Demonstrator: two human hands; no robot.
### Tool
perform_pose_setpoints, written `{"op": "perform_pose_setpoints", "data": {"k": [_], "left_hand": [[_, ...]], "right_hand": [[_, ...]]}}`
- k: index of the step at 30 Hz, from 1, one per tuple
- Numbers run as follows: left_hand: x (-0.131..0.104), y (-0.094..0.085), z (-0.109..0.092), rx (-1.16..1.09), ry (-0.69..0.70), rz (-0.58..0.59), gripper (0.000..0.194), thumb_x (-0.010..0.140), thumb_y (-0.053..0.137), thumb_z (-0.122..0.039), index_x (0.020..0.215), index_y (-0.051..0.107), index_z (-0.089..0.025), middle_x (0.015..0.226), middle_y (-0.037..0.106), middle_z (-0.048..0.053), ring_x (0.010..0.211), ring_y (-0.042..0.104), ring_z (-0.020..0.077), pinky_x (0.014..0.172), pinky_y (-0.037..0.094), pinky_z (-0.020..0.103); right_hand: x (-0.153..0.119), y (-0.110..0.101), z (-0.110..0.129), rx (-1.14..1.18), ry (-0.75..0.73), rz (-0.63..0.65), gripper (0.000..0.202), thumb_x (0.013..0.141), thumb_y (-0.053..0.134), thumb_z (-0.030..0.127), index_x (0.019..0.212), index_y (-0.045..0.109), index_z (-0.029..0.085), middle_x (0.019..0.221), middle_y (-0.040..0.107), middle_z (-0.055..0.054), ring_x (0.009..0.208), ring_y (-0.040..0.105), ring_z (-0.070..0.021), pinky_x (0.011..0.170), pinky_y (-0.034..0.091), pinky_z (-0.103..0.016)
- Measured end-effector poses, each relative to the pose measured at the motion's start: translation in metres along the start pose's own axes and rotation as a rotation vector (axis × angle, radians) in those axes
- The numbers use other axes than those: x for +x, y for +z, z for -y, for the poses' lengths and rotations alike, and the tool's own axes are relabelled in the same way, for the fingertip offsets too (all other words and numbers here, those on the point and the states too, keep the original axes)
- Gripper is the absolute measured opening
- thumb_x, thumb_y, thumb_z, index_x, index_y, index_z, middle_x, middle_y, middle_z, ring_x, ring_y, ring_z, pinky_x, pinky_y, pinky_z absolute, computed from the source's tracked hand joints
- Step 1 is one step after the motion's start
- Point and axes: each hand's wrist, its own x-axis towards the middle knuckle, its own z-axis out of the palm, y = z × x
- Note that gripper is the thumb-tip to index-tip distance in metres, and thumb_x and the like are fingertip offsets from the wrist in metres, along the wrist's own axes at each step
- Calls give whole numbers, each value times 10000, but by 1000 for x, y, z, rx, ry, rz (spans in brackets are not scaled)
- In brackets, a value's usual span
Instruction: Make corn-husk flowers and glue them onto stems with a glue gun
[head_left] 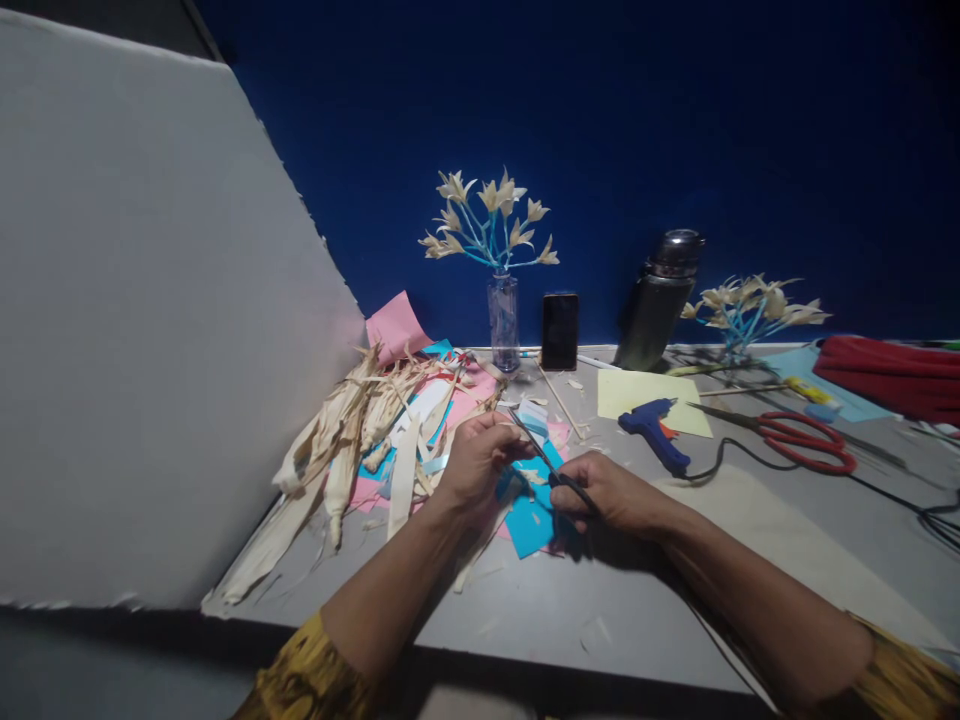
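My right hand (611,490) is closed around the dark handles of a pair of scissors (546,458). Their blades point up and left, reaching my left hand (480,455). The fingers of that left hand are pinched together beside the blades; what they hold is too small and hidden to make out. Blue paper (531,530) with pale scraps on it lies beneath both hands. Dried corn husks (349,465) are heaped left of my left hand, over pink and blue paper.
Against the blue wall stand a glass bottle (504,325) of husk flowers (491,205), a phone (560,332) and a flask (658,305). Rightward lie a blue glue gun (656,435) with its cord, red-handled scissors (810,442) and red cloth (892,375). A white panel (150,330) borders the left.
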Motion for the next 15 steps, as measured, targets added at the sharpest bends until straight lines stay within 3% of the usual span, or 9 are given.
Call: {"op": "perform_pose_setpoints", "data": {"k": [4,9,15], "left_hand": [[0,0,0,-13,11,2,101,694,645,-171,602,605,-161,592,603,15,599,584,143,673,495,301],[1,0,1,-13,-5,-12,81,667,641,-156,596,602,-158,584,603,10,587,583,137,666,493,297],[1,0,0,7,-18,-30,66,654,640,-160,595,611,-155,565,602,10,568,586,140,649,494,295]], "right_hand": [[0,0,-1,7,2,-25,383,786,676,387,518,532,155,585,693,-77,529,657,-158,491,463,-224],[-2,0,2,-6,12,12,350,805,661,417,603,577,144,664,725,-90,594,682,-181,528,485,-237],[-1,0,3,-98,11,-29,317,810,660,405,637,607,144,622,694,-52,560,641,-158,505,457,-230]]}}
